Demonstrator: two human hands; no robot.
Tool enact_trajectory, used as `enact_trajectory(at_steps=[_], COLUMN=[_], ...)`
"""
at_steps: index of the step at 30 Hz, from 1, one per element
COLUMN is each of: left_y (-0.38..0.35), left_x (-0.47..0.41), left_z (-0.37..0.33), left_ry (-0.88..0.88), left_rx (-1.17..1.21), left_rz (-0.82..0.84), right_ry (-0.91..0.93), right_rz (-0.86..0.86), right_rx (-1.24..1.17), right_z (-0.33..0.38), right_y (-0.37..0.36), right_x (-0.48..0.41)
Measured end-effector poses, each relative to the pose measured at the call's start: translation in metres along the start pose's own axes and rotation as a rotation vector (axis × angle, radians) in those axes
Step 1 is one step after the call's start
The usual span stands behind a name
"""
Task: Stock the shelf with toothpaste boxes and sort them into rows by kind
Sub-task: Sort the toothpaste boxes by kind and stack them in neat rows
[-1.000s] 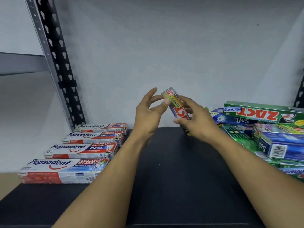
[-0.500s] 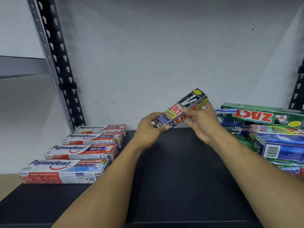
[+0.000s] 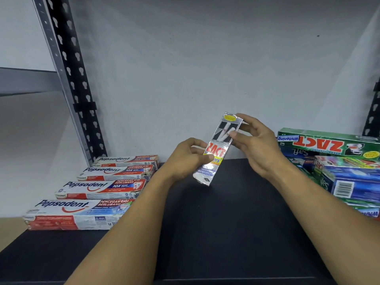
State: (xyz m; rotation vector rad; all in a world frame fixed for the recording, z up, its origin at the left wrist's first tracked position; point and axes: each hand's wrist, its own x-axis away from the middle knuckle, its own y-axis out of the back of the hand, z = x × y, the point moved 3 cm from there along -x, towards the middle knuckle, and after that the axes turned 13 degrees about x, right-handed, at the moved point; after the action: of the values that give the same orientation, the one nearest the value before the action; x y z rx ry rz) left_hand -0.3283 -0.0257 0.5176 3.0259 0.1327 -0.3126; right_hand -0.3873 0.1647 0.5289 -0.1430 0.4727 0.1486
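A silver Zact toothpaste box (image 3: pixel 218 149) with red lettering hangs nearly upright above the black shelf (image 3: pixel 205 233), held by both hands. My left hand (image 3: pixel 185 157) grips its lower half from the left. My right hand (image 3: pixel 253 145) pinches its upper half from the right. Several white-and-red Pepsodent boxes (image 3: pixel 102 190) lie in a row on the shelf's left side. A loose pile of green Zact boxes (image 3: pixel 329 142) and blue boxes (image 3: pixel 355 184) sits at the right.
A perforated metal upright (image 3: pixel 70 79) stands at the back left, another (image 3: pixel 373 112) at the far right edge. A grey wall closes the back. Bare black shelf lies between the Pepsodent row and the pile.
The silver Zact box has turned from slanting to nearly upright between my hands. My left hand has closed round its lower part.
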Motion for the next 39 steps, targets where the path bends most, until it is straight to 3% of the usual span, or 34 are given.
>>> enact_trajectory(at_steps=[4, 7, 10, 12, 15, 19, 22, 30, 33, 39], left_y=[-0.001, 0.000, 0.004, 0.006, 0.002, 0.007, 0.017, 0.016, 0.014, 0.025], left_x=[0.002, 0.001, -0.002, -0.002, -0.001, -0.004, -0.002, 0.003, 0.004, 0.004], left_z=[-0.001, 0.000, 0.004, 0.006, 0.005, -0.003, -0.003, -0.004, -0.001, -0.024], left_ry=[0.104, 0.117, 0.128, 0.131, 0.141, 0.005, -0.092, -0.227, -0.120, 0.028], left_rx=[0.212, 0.431, 0.597, 0.622, 0.583, 0.579, 0.381, -0.329, -0.619, -1.100], left_rz=[0.034, -0.066, -0.200, -0.270, -0.290, -0.436, -0.516, -0.460, -0.351, 0.048], right_ry=[0.007, 0.034, 0.086, 0.108, 0.142, 0.070, 0.037, 0.067, 0.076, 0.081], right_rz=[0.002, 0.052, 0.246, 0.333, 0.321, 0.312, 0.318, 0.303, 0.302, 0.298], right_rx=[0.093, 0.443, 0.771, 0.924, 1.051, 1.090, 1.074, 1.123, 1.171, 1.198], right_z=[0.000, -0.001, -0.011, -0.020, -0.022, -0.016, -0.014, -0.021, -0.025, -0.032], right_y=[-0.007, -0.015, -0.032, -0.042, -0.045, -0.031, -0.022, -0.015, -0.009, -0.008], right_x=[0.004, 0.010, 0.022, 0.029, 0.030, 0.025, 0.022, 0.020, 0.017, 0.013])
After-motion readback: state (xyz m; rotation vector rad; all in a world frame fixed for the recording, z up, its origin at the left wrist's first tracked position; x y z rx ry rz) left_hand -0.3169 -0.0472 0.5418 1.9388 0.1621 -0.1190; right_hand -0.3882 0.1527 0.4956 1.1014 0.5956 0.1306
